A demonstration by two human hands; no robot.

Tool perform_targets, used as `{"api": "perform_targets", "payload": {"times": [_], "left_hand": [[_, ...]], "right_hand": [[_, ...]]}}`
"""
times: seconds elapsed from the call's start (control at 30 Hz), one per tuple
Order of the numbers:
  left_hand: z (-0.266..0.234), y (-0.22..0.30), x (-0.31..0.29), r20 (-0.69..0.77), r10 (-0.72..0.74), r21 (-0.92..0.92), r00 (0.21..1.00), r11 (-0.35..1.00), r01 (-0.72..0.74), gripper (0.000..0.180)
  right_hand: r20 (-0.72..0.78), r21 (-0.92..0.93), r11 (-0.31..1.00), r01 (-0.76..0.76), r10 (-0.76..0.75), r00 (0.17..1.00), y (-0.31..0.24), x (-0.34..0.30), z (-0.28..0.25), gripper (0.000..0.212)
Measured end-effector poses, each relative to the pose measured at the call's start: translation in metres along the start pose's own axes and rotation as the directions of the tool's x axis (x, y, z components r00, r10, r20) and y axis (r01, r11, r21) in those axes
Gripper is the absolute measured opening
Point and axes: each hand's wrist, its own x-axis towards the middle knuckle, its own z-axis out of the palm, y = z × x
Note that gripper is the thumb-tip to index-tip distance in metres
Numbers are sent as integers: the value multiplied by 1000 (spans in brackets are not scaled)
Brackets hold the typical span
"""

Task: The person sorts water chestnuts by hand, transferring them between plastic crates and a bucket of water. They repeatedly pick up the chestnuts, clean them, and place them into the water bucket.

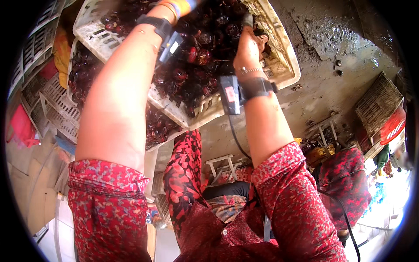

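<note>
Below fingers (263, 39) of left hand (175, 8) and right hand (249, 49), dark red bulbs (203, 56) in crate (291, 65); can't tell if fingers grip anything.

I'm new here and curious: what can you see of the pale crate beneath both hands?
The pale crate looks like plastic, with slotted walls and a brown-stained rim. It holds shiny, dark red, roundish things. It slants across the upper view, its far end cut off, overlapping another filled crate. The right hand is over its right side; contact is unclear.
</note>
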Motion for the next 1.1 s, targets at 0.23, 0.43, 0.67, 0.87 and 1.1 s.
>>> {"api": "perform_targets", "payload": {"times": [0.23, 0.43, 0.67, 0.87, 1.1], "left_hand": [[39, -76, 26, 16, 441, 112, 897, 891, -440, 39], [34, -68, 53, 236, 259, -299, 936, 936, -184, 40], [-19, -34, 1, 471, 3, -342, 882, 922, 180, 33], [-1, -76, -32, 277, 292, -149, 915, 954, -259, 40], [25, -94, -71, 10, 360, -69, 933, 931, -359, 37]], "right_hand": [[35, 21, 986, 163, -163, 986, -20, -52, 4, 66], [-33, -72, 925, 373, -376, 926, -8, -36, -1, 53], [-31, -71, 886, 458, -461, 887, -4, -98, -2, 62], [-84, 52, 824, 564, -560, 824, 5, -134, 17, 52], [-115, 91, 760, 643, -634, 765, 19, -166, 24, 48]]}}
